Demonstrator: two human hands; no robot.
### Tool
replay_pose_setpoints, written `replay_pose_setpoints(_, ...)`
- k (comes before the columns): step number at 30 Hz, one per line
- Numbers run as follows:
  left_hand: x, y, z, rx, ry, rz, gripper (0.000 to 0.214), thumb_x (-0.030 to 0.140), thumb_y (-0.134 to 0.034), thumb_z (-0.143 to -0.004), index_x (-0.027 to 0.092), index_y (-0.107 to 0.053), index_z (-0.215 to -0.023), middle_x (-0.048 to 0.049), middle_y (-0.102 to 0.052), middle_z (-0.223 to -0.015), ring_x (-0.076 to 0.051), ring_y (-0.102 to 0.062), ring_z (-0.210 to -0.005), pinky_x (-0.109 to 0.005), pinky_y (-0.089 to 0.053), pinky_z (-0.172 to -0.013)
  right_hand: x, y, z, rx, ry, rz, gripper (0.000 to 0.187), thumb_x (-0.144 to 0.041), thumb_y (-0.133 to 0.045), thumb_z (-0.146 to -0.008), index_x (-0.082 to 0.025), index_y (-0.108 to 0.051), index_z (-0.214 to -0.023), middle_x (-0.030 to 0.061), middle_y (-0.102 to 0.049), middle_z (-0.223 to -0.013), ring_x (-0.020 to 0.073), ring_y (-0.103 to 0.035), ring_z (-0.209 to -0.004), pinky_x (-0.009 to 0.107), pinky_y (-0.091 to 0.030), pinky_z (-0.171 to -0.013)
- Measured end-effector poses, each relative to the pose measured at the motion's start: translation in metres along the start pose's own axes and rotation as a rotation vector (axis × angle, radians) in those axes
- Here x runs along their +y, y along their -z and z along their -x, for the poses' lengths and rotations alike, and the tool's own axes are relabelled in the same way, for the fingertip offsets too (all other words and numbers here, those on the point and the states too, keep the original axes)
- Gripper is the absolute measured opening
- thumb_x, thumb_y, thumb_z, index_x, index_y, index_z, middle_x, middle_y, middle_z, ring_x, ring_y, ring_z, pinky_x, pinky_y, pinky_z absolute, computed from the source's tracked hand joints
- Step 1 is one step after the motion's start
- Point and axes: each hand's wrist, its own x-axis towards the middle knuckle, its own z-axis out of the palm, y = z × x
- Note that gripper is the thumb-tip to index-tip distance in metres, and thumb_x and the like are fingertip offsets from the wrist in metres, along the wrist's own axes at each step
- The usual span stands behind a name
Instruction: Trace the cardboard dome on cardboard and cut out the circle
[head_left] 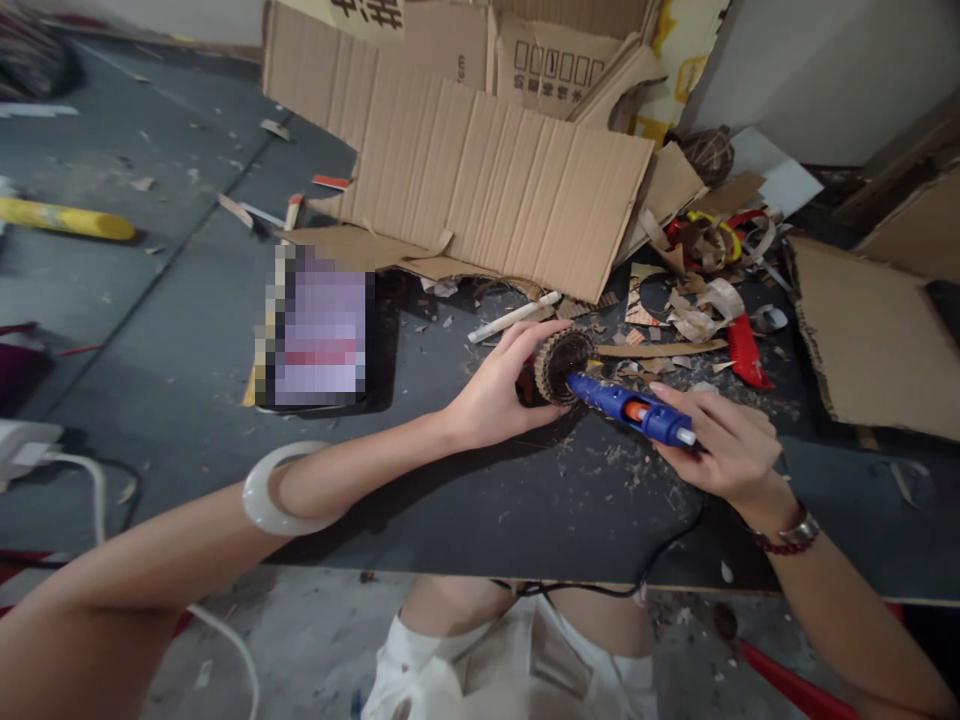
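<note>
My left hand (pixel 506 395) is closed round the side of a small round cup of corrugated cardboard (pixel 550 372), its opening tilted up toward me. In my right hand (pixel 724 440) is a blue hot glue gun (pixel 607 397) with an orange part in its middle and a pale glue stick end at the back. The gun's nozzle points into the cup's opening; whether it touches the inside is hidden. A thin strip of cardboard (pixel 667 349) lies just behind the cup. The gun's black cord (pixel 675 545) runs down over the table's front edge.
A large corrugated cardboard sheet (pixel 495 180) leans at the back. A phone (pixel 319 330) stands at left, near a yellow-handled tool (pixel 71 218). Cardboard scraps (pixel 697 300) and a red-handled tool (pixel 746 352) lie at right. A white plug (pixel 30 450) sits far left.
</note>
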Motion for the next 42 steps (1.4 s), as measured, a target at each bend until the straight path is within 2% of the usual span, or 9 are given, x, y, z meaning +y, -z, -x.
replay_pose_setpoints(4,0.0008,0.0005,-0.0004,-0.002,-0.006,-0.011,0.075,0.023,-0.075,-0.071,0.023,-0.039,-0.138,-0.0116,-0.048,-0.137,-0.028,-0.050,-0.126,-0.046,-0.046,-0.106,0.0005,0.0005,-0.0005,0.018,-0.057,0.021,0.054,-0.025,-0.070,-0.081,-0.016,-0.054,-0.132,0.0068,-0.072,-0.093,0.0164,-0.066,-0.074,0.026,-0.049,-0.066)
replay_pose_setpoints(6,0.0005,0.0005,-0.0006,-0.001,-0.009,-0.010,0.075,0.024,-0.075,-0.071,0.023,-0.039,-0.138,-0.0117,-0.047,-0.137,-0.028,-0.050,-0.127,-0.047,-0.045,-0.107,0.0012,0.0011,-0.0008,0.013,-0.039,0.012,0.054,-0.028,-0.069,-0.082,-0.017,-0.054,-0.133,0.0064,-0.072,-0.092,0.0162,-0.066,-0.072,0.026,-0.049,-0.065)
replay_pose_setpoints(9,-0.0001,0.0002,-0.0006,0.003,-0.011,0.005,0.076,0.025,-0.075,-0.071,0.025,-0.039,-0.138,-0.0115,-0.048,-0.136,-0.028,-0.051,-0.125,-0.047,-0.047,-0.105,0.0012,0.0012,-0.0012,-0.007,0.008,0.007,0.052,-0.030,-0.066,-0.084,-0.018,-0.053,-0.134,0.0046,-0.072,-0.087,0.0156,-0.065,-0.069,0.026,-0.048,-0.062)
replay_pose_setpoints(15,0.0006,0.0001,-0.0001,0.000,-0.010,0.003,0.077,0.024,-0.076,-0.070,0.023,-0.040,-0.138,-0.0122,-0.048,-0.137,-0.029,-0.051,-0.125,-0.045,-0.049,-0.102,0.0008,0.0004,-0.0006,0.013,-0.038,0.033,0.054,-0.029,-0.068,-0.082,-0.018,-0.053,-0.133,0.0059,-0.073,-0.092,0.0161,-0.066,-0.073,0.026,-0.050,-0.065)
replay_pose_setpoints(21,0.0007,-0.0008,0.0007,-0.009,0.023,0.047,0.077,0.024,-0.075,-0.070,0.025,-0.039,-0.139,-0.0122,-0.047,-0.136,-0.027,-0.056,-0.117,-0.036,-0.059,-0.082,0.0005,-0.0003,0.0009,-0.012,-0.025,0.002,0.054,-0.029,-0.066,-0.084,-0.019,-0.051,-0.135,0.0046,-0.072,-0.092,0.0155,-0.067,-0.074,0.025,-0.051,-0.067)
replay_pose_setpoints(25,0.0000,-0.0007,0.0005,-0.017,0.008,0.034,0.078,0.022,-0.075,-0.069,0.024,-0.039,-0.138,-0.0119,-0.049,-0.136,-0.028,-0.053,-0.122,-0.038,-0.057,-0.088,0.0005,-0.0015,0.0014,0.017,-0.072,0.038,0.056,-0.027,-0.068,-0.083,-0.021,-0.051,-0.136,0.0052,-0.073,-0.096,0.0159,-0.068,-0.075,0.025,-0.051,-0.066)
replay_pose_setpoints(32,0.0003,-0.0006,-0.0002,-0.005,-0.012,0.020,0.076,0.023,-0.075,-0.070,0.024,-0.040,-0.137,-0.0118,-0.049,-0.136,-0.028,-0.050,-0.126,-0.043,-0.052,-0.098,-0.0012,-0.0021,-0.0001,0.005,-0.050,0.002,0.052,-0.028,-0.067,-0.084,-0.017,-0.053,-0.133,0.0077,-0.074,-0.099,0.0173,-0.069,-0.076,0.026,-0.052,-0.067)
replay_pose_setpoints(36,0.0017,-0.0002,-0.0003,-0.006,0.008,0.022,0.077,0.023,-0.075,-0.069,0.025,-0.040,-0.138,-0.0118,-0.049,-0.136,-0.028,-0.052,-0.124,-0.041,-0.055,-0.092,-0.0021,-0.0044,-0.0035,0.038,-0.113,0.057,0.049,-0.027,-0.066,-0.085,-0.015,-0.053,-0.131,0.0106,-0.074,-0.101,0.0192,-0.071,-0.078,0.026,-0.054,-0.068)
replay_pose_setpoints(42,0.0014,-0.0009,-0.0002,-0.021,0.013,0.043,0.077,0.023,-0.076,-0.069,0.024,-0.040,-0.138,-0.0121,-0.049,-0.133,-0.028,-0.053,-0.121,-0.037,-0.058,-0.084,-0.0032,-0.0080,-0.0063,0.032,-0.158,0.042,0.046,-0.032,-0.071,-0.081,-0.016,-0.057,-0.122,0.0087,-0.074,-0.095,0.0183,-0.070,-0.075,0.025,-0.054,-0.068)
